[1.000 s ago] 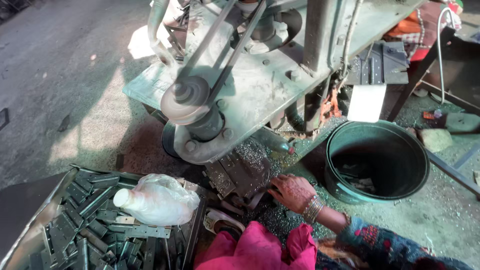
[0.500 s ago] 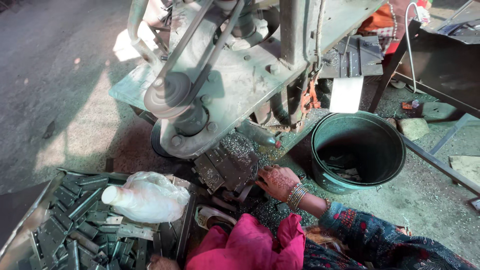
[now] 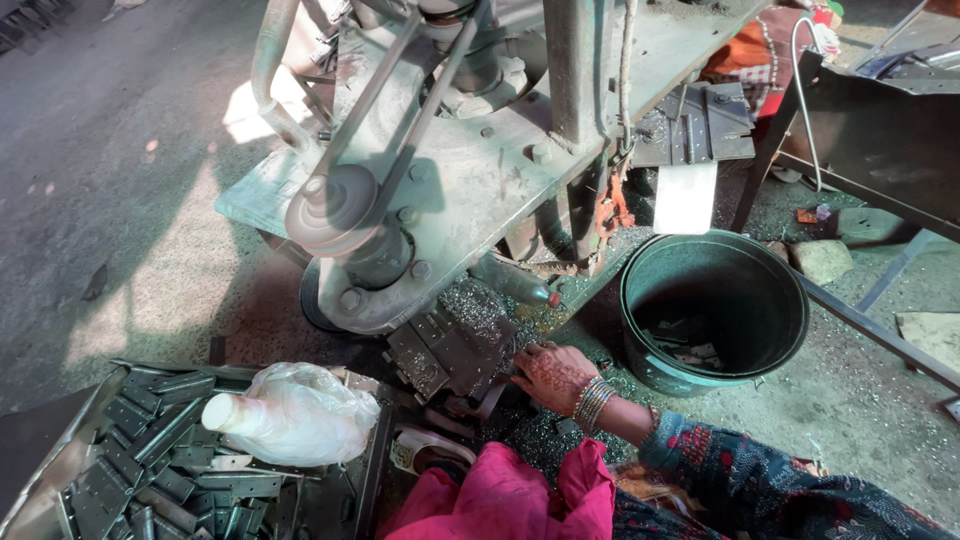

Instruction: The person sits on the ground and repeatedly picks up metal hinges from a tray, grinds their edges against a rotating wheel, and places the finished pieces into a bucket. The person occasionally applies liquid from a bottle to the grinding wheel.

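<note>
My right hand [image 3: 553,374], with bangles at the wrist and a dark patterned sleeve, reaches down to the floor. Its fingers lie on the right edge of a heap of dark metal hinge plates [image 3: 445,350] under a grey-green belt-driven machine [image 3: 480,180]. The fingertips curl down among the plates and are hidden, so a grip does not show. Metal shavings [image 3: 478,300] cover the floor around the heap. A pink cloth [image 3: 510,495] lies over my lap just below the hand. My left hand is out of view.
A dark green bucket [image 3: 648,355] holding a few plates stands right of the hand. At lower left a metal tray [image 3: 130,460] holds several hinge plates and a white bottle in a clear bag [image 3: 290,410]. A dark metal frame [image 3: 880,130] stands at upper right.
The view has shifted slightly, so the bucket sits further left in frame. My right hand has stayed at the heap of plates with little movement.
</note>
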